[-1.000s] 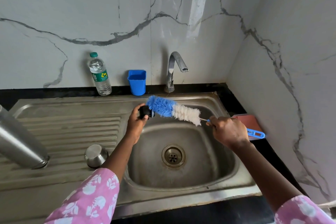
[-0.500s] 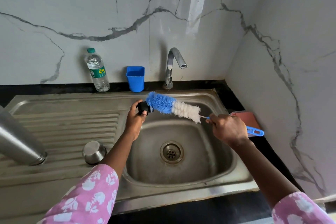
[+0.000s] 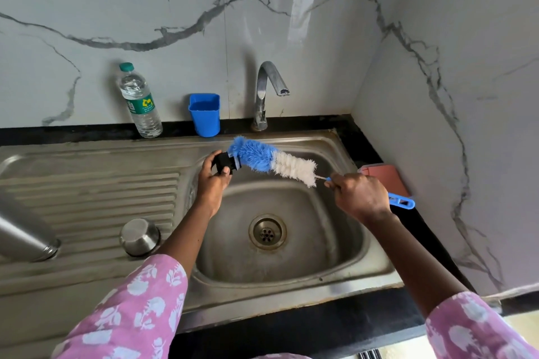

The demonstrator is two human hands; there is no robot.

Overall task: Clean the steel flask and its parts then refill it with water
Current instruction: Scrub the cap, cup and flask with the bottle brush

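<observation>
My left hand [image 3: 211, 181] grips a small black flask stopper [image 3: 224, 162] over the left rim of the sink basin [image 3: 344, 242]. My right hand [image 3: 360, 195] holds the blue handle of a bottle brush [image 3: 271, 159], and its blue and white bristles press against the stopper. The steel flask body [image 3: 24, 234] lies tilted at the left edge on the draining board [image 3: 87, 192]. A steel cap [image 3: 139, 237] sits upside down on the board near the basin.
A tap [image 3: 267, 90] stands behind the basin, no water running. A plastic water bottle [image 3: 140, 102] and a blue cup [image 3: 204, 114] stand against the marble wall. A pink object [image 3: 386, 176] lies on the black counter at the right.
The brush tip has shifted slightly against the stopper. Both hands stay in nearly the same place over the basin.
</observation>
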